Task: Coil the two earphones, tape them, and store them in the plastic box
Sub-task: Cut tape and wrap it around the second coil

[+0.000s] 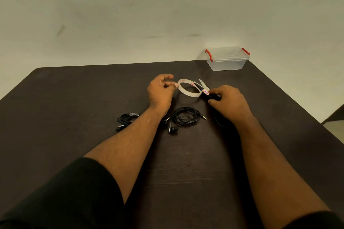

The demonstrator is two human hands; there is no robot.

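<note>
Centrally, left hand (161, 89) fingers pinching thin tape ring (189, 87), right hand (228, 102) fingers gripping pointed snips (204, 88), coiled black earphones (185, 116) nearby

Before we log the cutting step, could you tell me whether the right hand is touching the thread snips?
Touching: the head view shows the right hand pinching the thread snips by their black handle.

Bare room: dark table (74, 98), plain wall (130, 5)
</note>
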